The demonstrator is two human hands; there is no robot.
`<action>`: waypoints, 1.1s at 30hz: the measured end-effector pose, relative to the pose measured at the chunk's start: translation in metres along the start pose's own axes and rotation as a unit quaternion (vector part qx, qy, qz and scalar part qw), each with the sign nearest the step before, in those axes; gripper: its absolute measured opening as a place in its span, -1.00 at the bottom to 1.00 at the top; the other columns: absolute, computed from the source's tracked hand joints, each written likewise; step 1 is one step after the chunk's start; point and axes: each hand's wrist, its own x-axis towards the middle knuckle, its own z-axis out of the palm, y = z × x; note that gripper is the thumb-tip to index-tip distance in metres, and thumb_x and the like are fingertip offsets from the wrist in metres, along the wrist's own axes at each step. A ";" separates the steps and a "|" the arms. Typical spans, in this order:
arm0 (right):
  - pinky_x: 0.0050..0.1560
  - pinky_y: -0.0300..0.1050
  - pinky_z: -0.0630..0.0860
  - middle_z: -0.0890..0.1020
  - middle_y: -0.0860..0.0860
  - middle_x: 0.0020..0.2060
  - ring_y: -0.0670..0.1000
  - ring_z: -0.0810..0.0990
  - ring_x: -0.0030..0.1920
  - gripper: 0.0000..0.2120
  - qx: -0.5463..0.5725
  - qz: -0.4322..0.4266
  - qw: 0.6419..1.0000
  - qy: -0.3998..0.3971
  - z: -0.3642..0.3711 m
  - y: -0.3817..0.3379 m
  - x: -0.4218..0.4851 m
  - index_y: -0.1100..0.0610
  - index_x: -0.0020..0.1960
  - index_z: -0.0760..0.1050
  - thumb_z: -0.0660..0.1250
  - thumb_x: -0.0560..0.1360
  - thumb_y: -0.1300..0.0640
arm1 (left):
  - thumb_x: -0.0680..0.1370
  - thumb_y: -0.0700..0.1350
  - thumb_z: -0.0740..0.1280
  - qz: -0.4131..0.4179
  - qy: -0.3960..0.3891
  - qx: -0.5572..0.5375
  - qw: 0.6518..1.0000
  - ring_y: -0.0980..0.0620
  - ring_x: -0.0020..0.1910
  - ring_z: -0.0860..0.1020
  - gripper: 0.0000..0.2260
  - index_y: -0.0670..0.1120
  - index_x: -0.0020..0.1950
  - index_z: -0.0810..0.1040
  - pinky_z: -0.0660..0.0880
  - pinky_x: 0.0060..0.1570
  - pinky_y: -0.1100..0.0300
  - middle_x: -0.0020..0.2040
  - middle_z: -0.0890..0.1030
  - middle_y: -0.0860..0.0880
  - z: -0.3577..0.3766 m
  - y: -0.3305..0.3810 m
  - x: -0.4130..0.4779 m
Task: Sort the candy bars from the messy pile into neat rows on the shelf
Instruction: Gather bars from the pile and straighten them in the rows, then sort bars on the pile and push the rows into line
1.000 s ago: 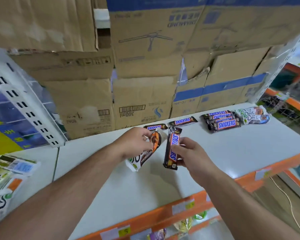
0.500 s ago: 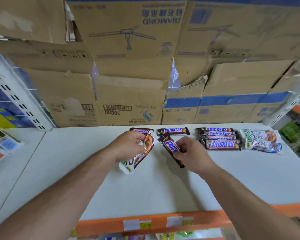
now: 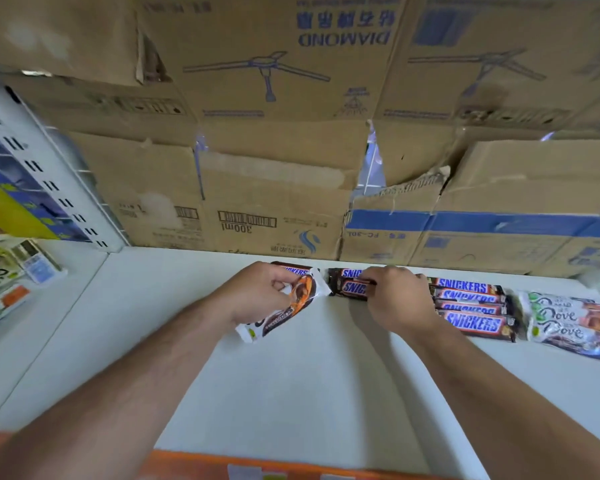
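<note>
White shelf (image 3: 291,393), beside the Snickers row (image 3: 471,308) — our right grip (image 3: 399,301) pinches a seemingly light, slick bar (image 3: 352,288) endwise, left grip (image 3: 260,292) clamps a Dove packet (image 3: 293,301).

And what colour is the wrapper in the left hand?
The wrapper is mostly white with orange and brown print, best seen in the head view.

Glossy plastic Snickers wrappers (image 3: 471,322); matt cardboard boxes (image 3: 274,202); smooth shelf (image 3: 309,375).

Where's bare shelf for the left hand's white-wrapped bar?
Free: shelf between the forearms, to the orange front edge; left of the left hand holding the white-wrapped bar, to the seam. Crowded: back row, from the Snickers bar the right hand grips through the Snickers stack to the Dove packs.
</note>
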 end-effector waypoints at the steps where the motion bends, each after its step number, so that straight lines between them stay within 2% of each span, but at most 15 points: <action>1: 0.01 -0.03 0.31 0.63 -0.02 -0.02 0.11 0.57 0.05 -0.69 -0.016 -0.009 1.000 0.008 0.000 0.001 0.001 -0.11 0.14 0.58 0.21 0.48 0.11 | 0.28 0.00 0.34 0.002 -0.004 -0.003 1.000 0.06 -0.13 0.38 -0.69 0.31 -0.04 0.66 0.25 -0.16 0.15 -0.14 0.48 0.05 0.000 0.001 0.001; 4: 0.00 -0.02 0.31 0.58 0.02 -0.01 0.13 0.54 0.04 -0.73 -0.051 -0.037 0.997 0.055 0.007 0.004 0.004 -0.08 0.10 0.60 0.26 0.46 0.10 | 0.26 -0.04 0.37 -0.004 -0.010 -0.019 1.000 0.00 -0.18 0.33 -0.68 0.31 -0.07 0.67 0.20 -0.15 0.12 -0.17 0.40 -0.02 0.000 0.005 0.001; 7: 0.00 0.04 0.38 0.61 0.06 -0.02 0.19 0.53 0.02 -0.80 -0.039 -0.035 0.991 0.121 0.011 0.008 0.003 0.06 0.05 0.62 0.37 0.43 0.12 | 0.33 -0.11 0.45 -0.014 0.000 -0.027 1.000 0.03 -0.17 0.44 -0.73 0.26 -0.12 0.69 0.31 -0.08 0.15 -0.09 0.54 0.02 0.002 0.008 0.001; 9: -0.07 0.02 0.45 0.63 0.06 -0.08 0.18 0.56 -0.08 -0.87 0.047 -0.030 0.985 0.161 0.011 0.007 -0.003 0.09 -0.02 0.62 0.38 0.44 0.15 | 0.44 -0.23 0.44 -0.023 0.007 -0.022 0.999 0.12 -0.19 0.55 -0.69 0.13 0.07 0.68 0.41 -0.10 0.27 -0.05 0.62 0.02 0.003 0.007 0.001; 11: -0.18 -0.07 0.48 0.64 0.01 -0.20 0.08 0.57 -0.20 -0.92 0.205 0.004 0.971 0.124 0.002 -0.001 -0.011 0.07 -0.11 0.60 0.34 0.50 0.10 | 0.47 -0.27 0.40 -0.028 0.009 -0.023 0.999 0.15 -0.12 0.61 -0.67 0.05 0.17 0.65 0.45 -0.09 0.32 -0.01 0.65 0.01 0.002 0.007 0.001; 12: -0.23 -0.12 0.47 0.64 -0.01 -0.26 0.03 0.57 -0.25 -0.85 0.300 0.036 0.951 0.070 -0.003 -0.006 -0.015 0.07 -0.14 0.59 0.33 0.54 0.04 | 0.47 -0.28 0.40 -0.030 0.009 -0.031 0.999 0.11 -0.09 0.62 -0.67 0.04 0.15 0.65 0.46 -0.05 0.29 0.00 0.67 -0.02 0.003 0.007 0.001; 14: -0.31 -0.19 0.44 0.65 0.00 -0.31 -0.03 0.54 -0.33 -0.73 0.461 0.097 0.882 -0.029 -0.014 -0.017 -0.027 0.12 -0.16 0.60 0.31 0.56 -0.06 | 0.47 -0.33 0.39 -0.031 0.001 -0.069 0.997 0.04 -0.14 0.61 -0.70 0.00 0.10 0.65 0.46 -0.07 0.25 -0.07 0.67 -0.06 0.006 0.008 0.000; 17: -0.29 -0.18 0.39 0.67 0.04 -0.26 -0.04 0.53 -0.35 -0.66 0.553 0.140 0.817 -0.088 -0.020 -0.025 -0.045 0.19 -0.10 0.61 0.32 0.56 -0.09 | 0.50 -0.42 0.33 -0.027 -0.003 -0.167 0.986 -0.02 -0.22 0.59 -0.74 -0.13 0.08 0.60 0.49 -0.17 0.22 -0.15 0.61 -0.12 0.016 0.014 -0.002; 19: -0.27 -0.11 0.37 0.69 0.05 -0.23 -0.01 0.55 -0.32 -0.69 0.578 0.156 0.795 -0.097 -0.019 -0.024 -0.055 0.18 -0.04 0.62 0.34 0.55 -0.08 | 0.50 -0.43 0.31 -0.020 -0.010 -0.191 0.981 -0.04 -0.22 0.58 -0.74 -0.16 0.11 0.58 0.48 -0.22 0.19 -0.11 0.62 -0.16 0.020 0.017 -0.002; 21: -0.27 -0.10 0.38 0.70 0.06 -0.19 0.00 0.56 -0.30 -0.73 0.588 0.151 0.789 -0.095 -0.019 -0.024 -0.066 0.17 -0.03 0.61 0.37 0.54 -0.04 | 0.49 -0.41 0.33 -0.009 -0.027 -0.180 0.983 0.00 -0.27 0.57 -0.71 -0.16 0.15 0.57 0.42 -0.33 0.26 -0.12 0.63 -0.13 0.022 0.019 -0.003; 24: -0.27 -0.09 0.39 0.68 0.06 -0.20 0.02 0.57 -0.29 -0.77 0.603 0.138 0.780 -0.090 -0.020 -0.030 -0.081 0.20 -0.02 0.59 0.42 0.51 0.03 | 0.48 -0.39 0.36 0.014 -0.066 -0.148 0.987 0.12 -0.39 0.53 -0.71 -0.13 0.15 0.59 0.37 -0.43 0.34 -0.25 0.61 -0.03 0.021 0.024 -0.011; 26: -0.30 -0.09 0.39 0.65 0.09 -0.24 0.03 0.57 -0.31 -0.83 0.615 0.140 0.771 -0.083 -0.020 -0.036 -0.089 0.24 -0.01 0.59 0.43 0.50 0.14 | 0.49 -0.36 0.38 0.033 -0.105 -0.133 0.985 0.15 -0.41 0.53 -0.75 -0.14 0.13 0.60 0.39 -0.41 0.37 -0.31 0.60 0.01 0.022 0.025 -0.017; 29: -0.33 -0.10 0.36 0.59 0.12 -0.31 0.05 0.54 -0.34 -0.98 0.676 0.152 0.718 -0.065 -0.021 -0.046 -0.101 0.23 -0.08 0.58 0.40 0.49 0.30 | 0.55 -0.18 0.40 0.045 -0.108 -0.131 0.984 0.05 -0.23 0.58 -0.88 -0.08 0.07 0.63 0.46 -0.17 0.21 -0.17 0.67 -0.05 0.022 0.020 -0.024; 31: -0.35 -0.12 0.38 0.54 0.10 -0.37 0.07 0.57 -0.33 -0.92 0.720 0.171 0.671 -0.047 -0.021 -0.050 -0.108 0.21 -0.13 0.53 0.36 0.49 0.35 | 0.59 -0.13 0.34 0.040 -0.102 -0.161 0.981 -0.04 -0.17 0.60 -0.88 -0.12 0.06 0.64 0.53 -0.15 0.11 -0.05 0.67 -0.13 0.017 0.015 -0.030; 33: -0.35 -0.13 0.42 0.49 0.10 -0.40 0.10 0.61 -0.29 -0.91 0.740 0.186 0.646 -0.031 -0.019 -0.053 -0.116 0.22 -0.11 0.49 0.34 0.49 0.38 | 0.59 -0.19 0.33 0.048 -0.111 -0.175 0.977 -0.04 -0.21 0.63 -0.88 -0.17 0.08 0.62 0.61 -0.20 0.10 -0.04 0.66 -0.15 0.010 0.008 -0.036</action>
